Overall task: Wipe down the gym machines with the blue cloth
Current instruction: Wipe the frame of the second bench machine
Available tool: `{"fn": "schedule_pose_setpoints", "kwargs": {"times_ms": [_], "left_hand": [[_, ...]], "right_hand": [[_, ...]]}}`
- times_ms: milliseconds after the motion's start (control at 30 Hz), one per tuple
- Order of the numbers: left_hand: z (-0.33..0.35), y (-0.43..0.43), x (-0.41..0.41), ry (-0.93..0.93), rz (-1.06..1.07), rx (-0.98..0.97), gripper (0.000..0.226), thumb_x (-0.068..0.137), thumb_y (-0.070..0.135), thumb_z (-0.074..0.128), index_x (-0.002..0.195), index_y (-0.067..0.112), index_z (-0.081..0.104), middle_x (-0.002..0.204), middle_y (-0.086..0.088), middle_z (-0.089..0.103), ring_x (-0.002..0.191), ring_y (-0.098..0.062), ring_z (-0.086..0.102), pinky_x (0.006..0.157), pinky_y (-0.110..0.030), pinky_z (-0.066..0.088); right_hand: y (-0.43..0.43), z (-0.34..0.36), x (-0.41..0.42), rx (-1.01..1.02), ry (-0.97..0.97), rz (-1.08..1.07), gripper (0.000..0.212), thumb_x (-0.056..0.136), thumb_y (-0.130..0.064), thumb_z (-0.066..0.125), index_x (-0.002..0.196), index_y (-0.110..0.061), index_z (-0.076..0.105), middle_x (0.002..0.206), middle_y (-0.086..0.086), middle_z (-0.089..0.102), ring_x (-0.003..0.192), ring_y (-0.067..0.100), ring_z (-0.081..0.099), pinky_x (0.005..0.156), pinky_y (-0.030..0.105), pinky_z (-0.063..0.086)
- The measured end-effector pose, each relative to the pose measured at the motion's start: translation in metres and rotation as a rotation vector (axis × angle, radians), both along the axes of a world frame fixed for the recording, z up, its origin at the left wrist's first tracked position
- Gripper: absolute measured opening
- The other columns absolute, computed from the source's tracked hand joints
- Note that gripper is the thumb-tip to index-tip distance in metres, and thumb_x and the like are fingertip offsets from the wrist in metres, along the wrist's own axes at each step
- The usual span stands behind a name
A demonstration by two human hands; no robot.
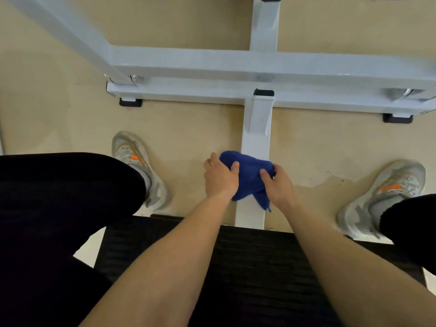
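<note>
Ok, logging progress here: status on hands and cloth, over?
Left hand and right hand both grip cloth. Cloth bunched over white bar. Nothing blocking bar ahead.

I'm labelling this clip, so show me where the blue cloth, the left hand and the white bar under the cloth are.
blue cloth (249, 178): head view, bunched middle of the fabric.
left hand (218, 179): head view, back of the hand.
white bar (257, 131): head view, bare top face beyond the cloth.

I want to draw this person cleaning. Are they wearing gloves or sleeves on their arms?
No gloves: the left hand and right hand are bare. The left forearm and right forearm are bare too, with no sleeve, watch or band in view.
</note>
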State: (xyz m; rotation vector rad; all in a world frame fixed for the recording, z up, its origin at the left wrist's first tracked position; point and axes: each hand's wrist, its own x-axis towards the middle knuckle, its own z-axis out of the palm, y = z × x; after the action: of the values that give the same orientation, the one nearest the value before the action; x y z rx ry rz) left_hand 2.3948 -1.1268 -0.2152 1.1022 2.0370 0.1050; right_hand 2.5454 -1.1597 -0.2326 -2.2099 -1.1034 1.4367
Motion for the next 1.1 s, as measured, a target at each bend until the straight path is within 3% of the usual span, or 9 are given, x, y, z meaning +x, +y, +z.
{"fn": "schedule_pose_setpoints", "kwargs": {"times_ms": [100, 200, 400, 500, 667, 867, 967, 1100], "left_hand": [[-0.003, -0.012, 0.020, -0.202, 0.020, -0.064, 0.055, 0.102, 0.039, 0.042, 0.149, 0.016, 0.027, 0.130, -0.006, 0.053, 0.106, -0.025, 0.059, 0.080, -0.032, 0.047], [-0.013, -0.009, 0.031, -0.277, -0.043, -0.122, 0.030, 0.105, 0.029, 0.033, 0.125, 0.010, 0.046, 0.096, -0.003, 0.058, 0.076, -0.016, 0.055, 0.058, -0.027, 0.040], [-0.023, 0.039, 0.042, -0.249, -0.025, 0.027, 0.025, 0.103, 0.023, 0.039, 0.123, 0.011, 0.049, 0.099, -0.005, 0.059, 0.087, -0.023, 0.058, 0.077, -0.034, 0.047], [-0.027, 0.075, 0.046, -0.233, -0.072, 0.077, 0.025, 0.102, 0.020, 0.044, 0.123, 0.010, 0.050, 0.104, -0.009, 0.062, 0.092, -0.025, 0.060, 0.081, -0.036, 0.049], [-0.024, 0.065, 0.039, -0.180, -0.175, 0.095, 0.022, 0.102, 0.021, 0.046, 0.119, 0.010, 0.054, 0.100, -0.007, 0.063, 0.085, -0.020, 0.058, 0.074, -0.031, 0.045], [-0.011, -0.004, 0.020, -0.137, -0.275, -0.071, 0.012, 0.100, 0.019, 0.050, 0.103, 0.010, 0.058, 0.089, -0.003, 0.059, 0.082, -0.017, 0.055, 0.065, -0.025, 0.037], [-0.001, -0.029, 0.014, -0.120, -0.336, -0.196, 0.012, 0.100, 0.019, 0.053, 0.103, 0.010, 0.060, 0.094, -0.006, 0.062, 0.084, -0.018, 0.057, 0.071, -0.027, 0.042], [0.006, -0.044, 0.011, -0.078, -0.404, -0.333, 0.021, 0.100, 0.022, 0.051, 0.115, 0.008, 0.058, 0.108, -0.011, 0.064, 0.096, -0.024, 0.060, 0.079, -0.031, 0.045]], "right_hand": [[-0.007, -0.003, -0.010, 0.040, 0.075, -0.035, 0.034, 0.105, -0.029, 0.041, 0.135, -0.013, 0.046, 0.119, 0.004, 0.061, 0.096, 0.013, 0.057, 0.082, 0.025, 0.040], [-0.004, -0.008, -0.011, 0.040, 0.071, 0.004, 0.031, 0.107, -0.027, 0.037, 0.134, -0.014, 0.042, 0.109, 0.000, 0.060, 0.083, 0.005, 0.056, 0.068, 0.020, 0.040], [0.054, -0.021, -0.002, 0.077, -0.066, 0.071, 0.044, 0.105, -0.029, 0.039, 0.144, -0.008, 0.034, 0.115, 0.008, 0.064, 0.093, 0.025, 0.062, 0.072, 0.031, 0.041], [0.092, -0.022, 0.002, 0.080, -0.099, 0.078, 0.037, 0.104, -0.024, 0.040, 0.136, -0.006, 0.038, 0.113, 0.011, 0.063, 0.088, 0.025, 0.058, 0.070, 0.031, 0.038], [0.087, -0.014, 0.002, 0.062, -0.093, 0.089, 0.032, 0.103, -0.022, 0.045, 0.131, -0.009, 0.043, 0.108, 0.006, 0.062, 0.086, 0.021, 0.056, 0.071, 0.031, 0.041], [0.015, 0.000, -0.011, -0.123, -0.076, 0.098, 0.029, 0.102, -0.023, 0.050, 0.127, -0.008, 0.046, 0.114, 0.012, 0.063, 0.086, 0.018, 0.053, 0.075, 0.029, 0.038], [-0.015, 0.007, -0.014, -0.229, -0.113, 0.168, 0.029, 0.102, -0.026, 0.051, 0.124, -0.008, 0.050, 0.118, 0.012, 0.063, 0.090, 0.017, 0.052, 0.080, 0.027, 0.036], [-0.015, 0.017, -0.015, -0.468, -0.198, 0.370, 0.034, 0.105, -0.029, 0.045, 0.127, -0.005, 0.054, 0.126, 0.014, 0.060, 0.115, 0.026, 0.057, 0.093, 0.031, 0.040]]}}
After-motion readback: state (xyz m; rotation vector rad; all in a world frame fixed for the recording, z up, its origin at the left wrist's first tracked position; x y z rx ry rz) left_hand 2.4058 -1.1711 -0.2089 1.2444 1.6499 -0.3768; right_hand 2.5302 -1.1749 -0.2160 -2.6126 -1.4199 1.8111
